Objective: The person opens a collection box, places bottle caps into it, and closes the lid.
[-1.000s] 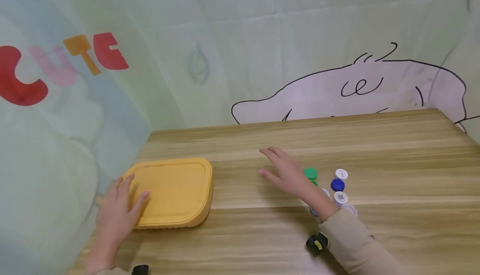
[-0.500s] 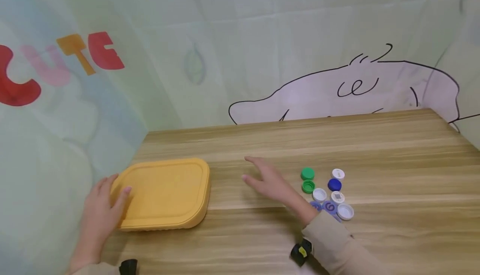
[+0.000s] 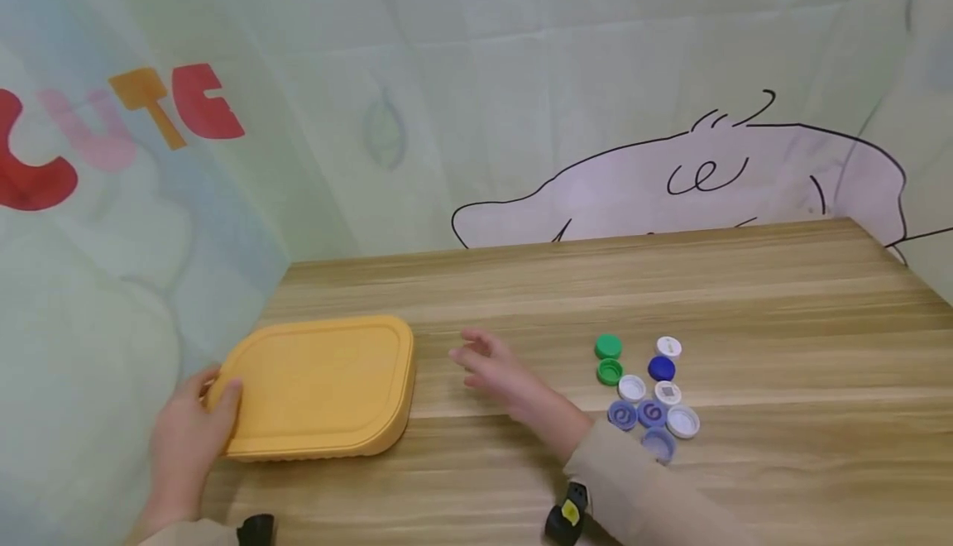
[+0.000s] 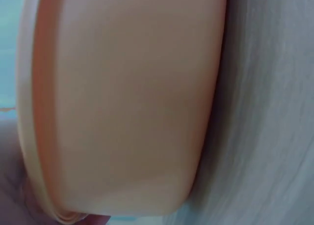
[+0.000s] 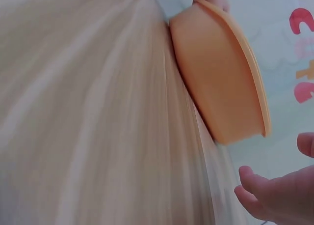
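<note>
A yellow lidded box [image 3: 320,389] lies on the left part of the wooden table, lid on. My left hand [image 3: 186,428] holds its left end, thumb on the near left edge and fingers going round the far left corner, partly hidden. Filling the left wrist view is the box's side wall [image 4: 127,102]. My right hand [image 3: 495,371] hangs in the air a little right of the box, fingers loosely bent, nothing in it. In the right wrist view, fingers of that hand [image 5: 274,193] stand apart from the box [image 5: 216,72].
Several bottle caps lie on the table right of my right hand: green caps [image 3: 608,347], a dark blue cap [image 3: 661,368], white caps [image 3: 682,421] and pale purple caps [image 3: 658,444]. A printed curtain [image 3: 417,157] borders the table [image 3: 804,323] at the back and left.
My right hand has moved left toward the box, away from over the caps, its fingers bending more. My left hand has slid left from over the lid to grip the box's left end.
</note>
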`<action>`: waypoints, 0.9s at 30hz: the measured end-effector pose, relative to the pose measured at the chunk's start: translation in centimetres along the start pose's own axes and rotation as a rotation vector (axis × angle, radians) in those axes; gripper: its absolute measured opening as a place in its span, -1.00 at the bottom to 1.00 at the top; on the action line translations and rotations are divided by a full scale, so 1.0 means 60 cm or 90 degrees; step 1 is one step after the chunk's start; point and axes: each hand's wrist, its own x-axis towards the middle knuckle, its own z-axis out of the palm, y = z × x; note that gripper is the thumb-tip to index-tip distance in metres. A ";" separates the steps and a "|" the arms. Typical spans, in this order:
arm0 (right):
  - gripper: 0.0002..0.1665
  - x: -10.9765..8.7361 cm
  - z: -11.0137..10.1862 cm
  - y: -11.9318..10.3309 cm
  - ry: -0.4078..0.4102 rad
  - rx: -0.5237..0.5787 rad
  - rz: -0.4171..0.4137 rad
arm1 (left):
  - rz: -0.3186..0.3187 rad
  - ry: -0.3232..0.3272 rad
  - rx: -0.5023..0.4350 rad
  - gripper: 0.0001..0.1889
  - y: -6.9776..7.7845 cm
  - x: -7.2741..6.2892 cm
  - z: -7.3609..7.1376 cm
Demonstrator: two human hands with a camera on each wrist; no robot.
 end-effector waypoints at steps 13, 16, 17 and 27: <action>-0.29 0.000 0.052 0.019 0.028 0.151 0.024 | -0.087 0.043 -0.029 -0.51 -0.002 -0.001 0.005; -0.31 -0.006 0.059 0.019 0.038 0.147 0.012 | -0.083 0.051 -0.040 -0.52 0.000 0.000 0.008; -0.31 -0.007 0.061 0.018 0.042 0.149 0.009 | -0.082 0.052 -0.044 -0.52 0.001 0.001 0.009; -0.21 -0.005 0.082 0.018 0.023 0.107 0.002 | -0.100 0.013 -0.045 -0.49 -0.011 0.007 0.006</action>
